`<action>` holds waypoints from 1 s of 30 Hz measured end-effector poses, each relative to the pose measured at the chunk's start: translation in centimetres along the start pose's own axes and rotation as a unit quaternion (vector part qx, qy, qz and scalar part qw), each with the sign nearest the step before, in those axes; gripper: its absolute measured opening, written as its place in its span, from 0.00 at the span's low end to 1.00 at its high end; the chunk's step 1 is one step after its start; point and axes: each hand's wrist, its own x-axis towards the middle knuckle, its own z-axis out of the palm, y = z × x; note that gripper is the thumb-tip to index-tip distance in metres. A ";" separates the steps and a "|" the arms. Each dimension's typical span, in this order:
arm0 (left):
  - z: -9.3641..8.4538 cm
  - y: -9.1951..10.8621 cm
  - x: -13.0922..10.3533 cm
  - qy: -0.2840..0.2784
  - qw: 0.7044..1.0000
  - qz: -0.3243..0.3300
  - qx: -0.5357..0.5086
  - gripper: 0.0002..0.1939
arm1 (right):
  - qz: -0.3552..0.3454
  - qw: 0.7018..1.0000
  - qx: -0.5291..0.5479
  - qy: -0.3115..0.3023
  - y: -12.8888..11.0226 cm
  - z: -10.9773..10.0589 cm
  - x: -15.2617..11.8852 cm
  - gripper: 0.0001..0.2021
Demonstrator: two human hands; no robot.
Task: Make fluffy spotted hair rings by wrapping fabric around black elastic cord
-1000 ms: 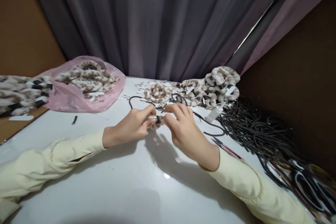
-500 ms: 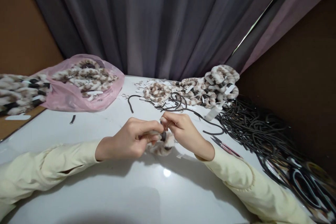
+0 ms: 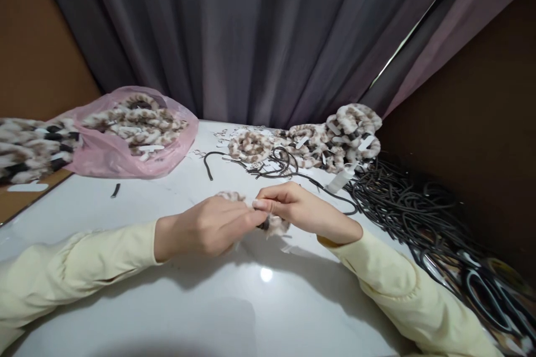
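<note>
A fluffy brown-and-white ring [image 3: 277, 225] with a dark band on it is partly hidden behind my hands, above the white table [image 3: 188, 307]. My left hand [image 3: 211, 226] is closed round its left part, back of the hand toward the camera. My right hand [image 3: 291, 206] pinches with thumb and forefinger at the dark band, close to the left fingertips. What lies between those right fingertips is too small and hidden to make out.
A pink plastic bag [image 3: 180, 150] of fluffy rings lies back left. More fluffy rings [image 3: 307, 145] and a small bottle [image 3: 340, 178] stand back right. Loose black cords [image 3: 402, 201] heap along the right edge. A short black piece [image 3: 116, 190] lies left.
My left hand has turned, its back now covering more of the ring. The ring has rotated between my hands, and my right wrist has shifted right, now covering the small scissors.
</note>
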 end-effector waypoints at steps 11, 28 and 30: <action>1.0 0.1 1.1 -0.014 0.743 -0.553 -0.378 0.03 | -0.152 0.867 -0.358 0.311 1.7 0.4 0.6 0.09; 1.3 -1.7 0.8 0.057 0.559 -0.631 -0.535 0.04 | 0.117 0.990 -0.021 0.073 1.4 3.8 1.1 0.08; 1.3 -1.6 0.8 0.062 0.614 -0.623 -0.480 0.02 | 0.148 0.983 0.094 0.057 1.5 3.8 1.5 0.09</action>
